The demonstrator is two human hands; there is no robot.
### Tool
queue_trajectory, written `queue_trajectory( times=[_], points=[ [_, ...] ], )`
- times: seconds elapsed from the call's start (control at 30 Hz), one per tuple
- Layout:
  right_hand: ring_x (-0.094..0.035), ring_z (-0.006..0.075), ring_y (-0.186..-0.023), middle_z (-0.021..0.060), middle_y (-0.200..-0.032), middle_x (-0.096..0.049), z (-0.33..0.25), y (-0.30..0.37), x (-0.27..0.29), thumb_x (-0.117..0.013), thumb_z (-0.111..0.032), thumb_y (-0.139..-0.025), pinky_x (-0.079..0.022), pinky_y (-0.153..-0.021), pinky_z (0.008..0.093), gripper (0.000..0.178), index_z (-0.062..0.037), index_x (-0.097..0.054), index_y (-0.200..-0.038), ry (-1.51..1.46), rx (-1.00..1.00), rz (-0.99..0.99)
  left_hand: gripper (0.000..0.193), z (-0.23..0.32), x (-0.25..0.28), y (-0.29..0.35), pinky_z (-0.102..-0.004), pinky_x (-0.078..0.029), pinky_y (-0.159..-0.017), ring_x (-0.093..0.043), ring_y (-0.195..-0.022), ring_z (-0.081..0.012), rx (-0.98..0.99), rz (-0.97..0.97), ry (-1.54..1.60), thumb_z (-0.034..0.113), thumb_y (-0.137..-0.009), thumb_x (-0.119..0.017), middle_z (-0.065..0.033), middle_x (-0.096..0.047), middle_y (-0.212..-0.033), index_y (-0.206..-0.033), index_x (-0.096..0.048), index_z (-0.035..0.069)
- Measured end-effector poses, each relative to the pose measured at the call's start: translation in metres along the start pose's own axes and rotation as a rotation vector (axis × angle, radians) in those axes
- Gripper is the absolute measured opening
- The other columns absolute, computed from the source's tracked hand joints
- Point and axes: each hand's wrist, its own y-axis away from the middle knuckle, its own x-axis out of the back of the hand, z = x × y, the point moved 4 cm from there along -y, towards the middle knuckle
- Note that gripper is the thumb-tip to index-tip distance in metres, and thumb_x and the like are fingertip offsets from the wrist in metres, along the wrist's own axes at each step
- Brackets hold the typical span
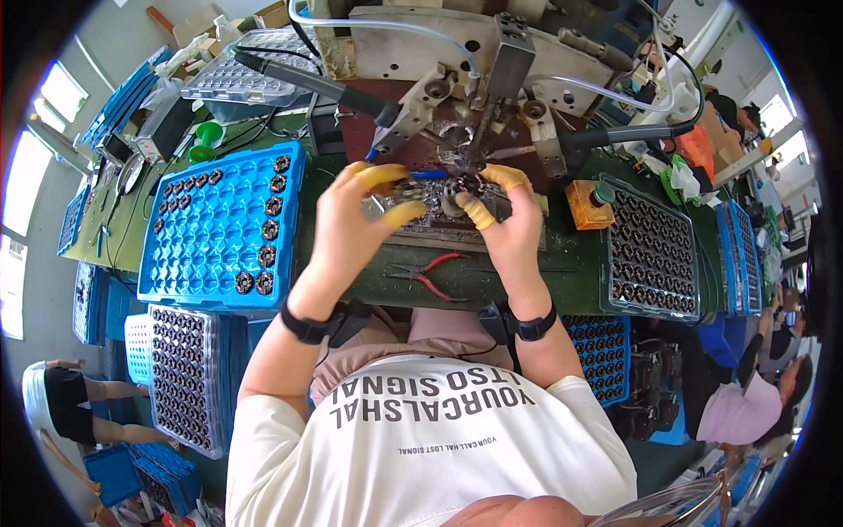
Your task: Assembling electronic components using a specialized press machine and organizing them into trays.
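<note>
Both my hands work close together at the foot of a metal fixture (512, 57), with yellow finger covers on several fingertips. My left hand (342, 228) is closed in a pinch on a small round part (406, 191), which is blurred. Beside it, my right hand (516, 220) grips a dark round part (456, 195) between thumb and fingers, right under the fixture's tip. Partly hidden behind the hands lies a blue rod-shaped thing (428, 175). Pliers (420, 273) with red handles rest on the green bench, nearer to me.
A blue tray (297, 220) at left holds dark round parts along two sides. At right stand a filled clear tray (608, 263) and an orange block (580, 211) with a green-topped container. Grey-handled tools (320, 85) with cables flank the fixture. Other people are farther off.
</note>
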Motion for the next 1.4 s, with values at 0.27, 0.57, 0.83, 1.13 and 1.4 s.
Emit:
queue_trajectory(
  times=[0.27, 0.57, 0.83, 1.13, 1.4],
  points=[
    [-0.060, 0.0203, -0.101, 0.0088, -0.108, -0.066, 0.035, 0.028, 0.084, -0.080, -0.020, -0.080, -0.045, -0.092, 0.0320, 0.037, -0.0017, -0.065, -0.110, 0.117, -0.134, 0.182, 0.046, -0.002, -0.058, -0.018, -0.0359, -0.052, -0.079, -0.064, -0.089, -0.0325, -0.112, -0.127, 0.046, 0.021, -0.068, -0.085, -0.0140, -0.063, -0.099, -0.104, -0.068, 0.000],
    [-0.059, 0.0301, -0.110, 0.0142, -0.119, -0.064, 0.070, 0.035, 0.137, -0.077, -0.015, -0.081, -0.044, -0.096, 0.0380, 0.035, -0.0017, -0.063, -0.110, 0.434, -0.061, 0.255, 0.042, -0.001, -0.062, -0.013, -0.0374, -0.052, -0.077, -0.064, -0.089, -0.0326, -0.235, -0.121, -0.090, 0.019, -0.072, -0.083, -0.0142, -0.061, -0.098, -0.104, -0.064, 0.001],
    [-0.053, 0.0403, -0.117, 0.0225, -0.128, -0.057, 0.104, 0.016, 0.132, -0.066, -0.014, -0.087, -0.040, -0.100, 0.0452, 0.032, 0.0006, -0.057, -0.115, 0.616, 0.037, 0.089, 0.082, -0.003, -0.023, 0.008, -0.0413, -0.048, -0.091, -0.060, -0.099, -0.0363, -0.100, -0.151, -0.035, 0.030, -0.070, -0.085, -0.0203, -0.059, -0.108, -0.133, -0.046, -0.004],
    [-0.054, 0.0365, -0.112, 0.0188, -0.126, -0.057, 0.099, 0.020, 0.151, -0.068, -0.016, -0.089, -0.044, -0.093, 0.0405, 0.035, 0.0011, -0.058, -0.118, 0.737, 0.130, -0.044, 0.027, -0.134, 0.222, 0.011, -0.0405, -0.054, -0.074, -0.068, -0.083, -0.0309, 0.326, -0.326, -0.798, 0.025, -0.076, -0.070, -0.0130, -0.071, -0.092, -0.097, -0.073, 0.009],
    [-0.058, 0.0275, -0.096, 0.0112, -0.102, -0.062, -0.038, 0.032, 0.035, -0.081, -0.016, -0.072, -0.046, -0.085, 0.0347, 0.038, -0.0046, -0.066, -0.105, 0.140, 0.003, -0.484, 0.047, -0.276, 0.340, 0.014, -0.0432, -0.045, -0.100, -0.056, -0.119, -0.0317, 0.677, -0.168, -0.970, 0.032, -0.082, -0.072, -0.0131, -0.060, -0.128, -0.127, -0.063, 0.024]
  ],
)
